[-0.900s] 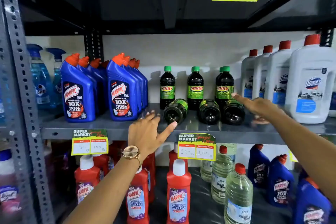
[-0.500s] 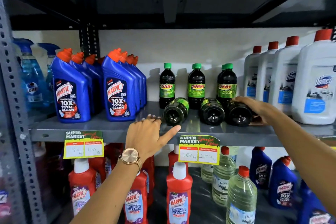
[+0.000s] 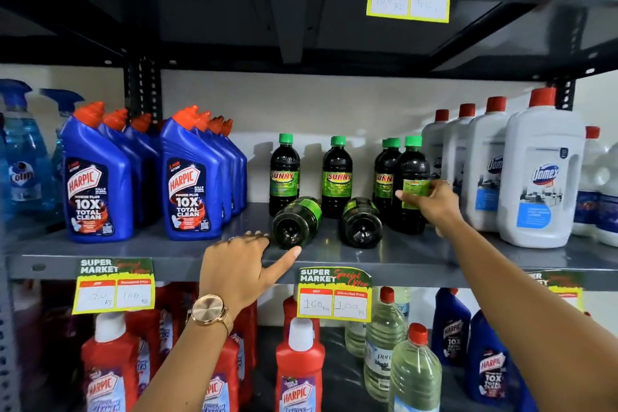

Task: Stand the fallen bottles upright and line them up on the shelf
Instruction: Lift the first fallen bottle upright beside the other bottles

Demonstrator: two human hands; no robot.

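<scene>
Shelf (image 3: 167, 249) stock, left to right. Left hand (image 3: 240, 273): grip wide, holding nothing, fingertips touching base of fallen bottle (image 3: 296, 222). Second fallen bottle (image 3: 361, 222) at its 3 o'clock, untouched. Right hand (image 3: 431, 202): grip closed around upright bottle (image 3: 409, 184), front of green-capped row. Advice: seat base flat before release, label forward, clear of white jug (image 3: 541, 170).

The light falls bright and even from in front of me, and the green-capped bottles (image 3: 337, 176) throw soft grey shadows on the white wall (image 3: 334, 104) behind. The underside of the upper shelf (image 3: 234, 27) stays dark. Small glints sit on the fallen bottles' bases (image 3: 290, 231). Straight shelf edges bow toward the corners, and the spray bottles (image 3: 23, 157) at the far left smear.
</scene>
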